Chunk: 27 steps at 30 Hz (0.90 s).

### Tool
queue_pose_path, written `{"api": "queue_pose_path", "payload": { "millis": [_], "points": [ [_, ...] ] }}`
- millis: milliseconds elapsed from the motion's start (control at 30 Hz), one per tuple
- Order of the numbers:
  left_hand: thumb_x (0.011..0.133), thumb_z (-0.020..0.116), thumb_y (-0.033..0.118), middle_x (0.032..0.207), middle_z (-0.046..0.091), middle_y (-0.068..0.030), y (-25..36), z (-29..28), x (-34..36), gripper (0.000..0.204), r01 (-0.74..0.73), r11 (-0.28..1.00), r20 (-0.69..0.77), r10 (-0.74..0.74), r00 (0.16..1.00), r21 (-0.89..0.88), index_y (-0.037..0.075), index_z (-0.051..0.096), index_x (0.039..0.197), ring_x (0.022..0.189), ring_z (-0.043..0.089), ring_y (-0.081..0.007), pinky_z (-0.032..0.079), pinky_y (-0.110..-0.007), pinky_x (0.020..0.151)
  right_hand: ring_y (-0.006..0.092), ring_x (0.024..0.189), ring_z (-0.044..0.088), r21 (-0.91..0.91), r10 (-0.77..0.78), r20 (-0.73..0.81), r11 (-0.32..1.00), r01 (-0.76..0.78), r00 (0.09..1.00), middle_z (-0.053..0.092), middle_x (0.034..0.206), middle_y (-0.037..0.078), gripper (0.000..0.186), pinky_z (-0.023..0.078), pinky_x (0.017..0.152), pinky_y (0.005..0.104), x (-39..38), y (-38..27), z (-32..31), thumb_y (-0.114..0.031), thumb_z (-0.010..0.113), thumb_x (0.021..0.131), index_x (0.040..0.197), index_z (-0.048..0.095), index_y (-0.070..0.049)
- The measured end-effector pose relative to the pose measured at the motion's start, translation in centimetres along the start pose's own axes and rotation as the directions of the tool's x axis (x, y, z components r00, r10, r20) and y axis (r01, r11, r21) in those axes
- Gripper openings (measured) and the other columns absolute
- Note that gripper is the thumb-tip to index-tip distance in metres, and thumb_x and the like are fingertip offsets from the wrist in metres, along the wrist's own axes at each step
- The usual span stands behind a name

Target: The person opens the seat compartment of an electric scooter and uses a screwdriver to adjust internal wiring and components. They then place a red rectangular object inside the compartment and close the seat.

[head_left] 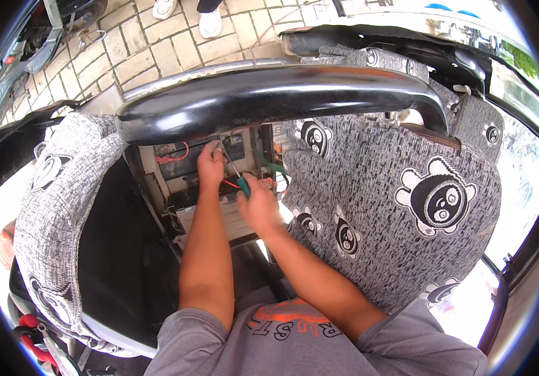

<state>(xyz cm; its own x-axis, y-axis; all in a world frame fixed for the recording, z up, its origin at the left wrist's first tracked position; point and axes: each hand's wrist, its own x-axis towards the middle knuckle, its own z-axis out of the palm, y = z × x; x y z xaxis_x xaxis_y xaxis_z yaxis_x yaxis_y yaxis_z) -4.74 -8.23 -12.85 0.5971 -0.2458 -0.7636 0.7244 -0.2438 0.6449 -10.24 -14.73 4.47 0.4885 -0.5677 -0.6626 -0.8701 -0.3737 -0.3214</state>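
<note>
Both arms reach down into an open compartment [150, 178] between patterned seat covers. My right hand [261, 207] is closed round the green handle of a screwdriver [243, 184]. The tool's thin metal shaft slants up and left to the fingers of my left hand [211, 166]. Those fingers are pinched together by the tip, over a dark box-shaped unit [235, 149] that looks like a battery; what they grip is hidden. Left of them a red wire [185, 150] loops over the dark units. Another red wire passes near the screwdriver handle, and a green strap [274, 165] hangs to the right.
A thick black bar [282, 94] arches across just beyond my hands. The tilted seat [50, 219] stands left, and a patterned seat cover [376, 200] fills the right. Red-handled pliers [41, 348] lie lower left. A person's shoes [210, 24] are on the paving beyond.
</note>
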Motion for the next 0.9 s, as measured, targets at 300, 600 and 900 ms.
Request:
{"api": "queue_pose_path", "payload": {
  "millis": [300, 600, 900],
  "points": [
    [0.091, 0.051, 0.008, 0.074, 0.057, -0.001, 1.6, 0.3, -0.7, 0.023, 0.057, 0.997, 0.0, -0.058, 0.998, -0.055, 0.0, 0.059, 0.112, 0.058, 0.048, -0.0073, 0.04, -0.023, 0.051, 0.039, 0.094, 0.059, -0.042, -0.046, -0.039, 0.998, 0.044, 0.998, 0.06, 0.103, 0.02, 0.045, 0.049, 0.079, 0.046, 0.5, 1.2, 0.7, -0.014, 0.061, 0.077, 0.121, 0.053, -0.007],
    [0.09, 0.051, 0.006, 0.076, 0.059, -0.0023, 0.8, 0.6, -0.3, 0.024, 0.008, 1.0, 0.021, -0.007, 1.0, -0.019, 0.0, 0.06, 0.111, 0.061, 0.05, -0.0079, 0.043, -0.024, 0.057, 0.0391, 0.093, 0.059, 0.023, -0.036, -0.047, 0.999, 0.037, 0.998, 0.061, 0.102, 0.023, 0.043, 0.047, 0.083, 0.0424, 0.8, 0.9, 0.4, -0.012, 0.063, 0.075, 0.115, 0.058, 0.001],
    [0.084, 0.057, 0.004, 0.081, 0.065, -0.0089, -0.9, 1.4, 1.4, 0.023, -0.064, 0.984, 0.122, 0.044, 0.992, 0.167, 0.003, 0.062, 0.107, 0.071, 0.06, -0.0162, 0.048, -0.03, 0.067, 0.0184, 0.063, 0.061, 0.606, 0.318, 0.107, 0.73, -0.316, 0.942, 0.065, 0.085, 0.013, 0.038, 0.05, 0.062, 0.0291, 2.8, 0.2, -0.3, -0.01, 0.063, 0.076, 0.108, 0.058, 0.01]
  ]
}}
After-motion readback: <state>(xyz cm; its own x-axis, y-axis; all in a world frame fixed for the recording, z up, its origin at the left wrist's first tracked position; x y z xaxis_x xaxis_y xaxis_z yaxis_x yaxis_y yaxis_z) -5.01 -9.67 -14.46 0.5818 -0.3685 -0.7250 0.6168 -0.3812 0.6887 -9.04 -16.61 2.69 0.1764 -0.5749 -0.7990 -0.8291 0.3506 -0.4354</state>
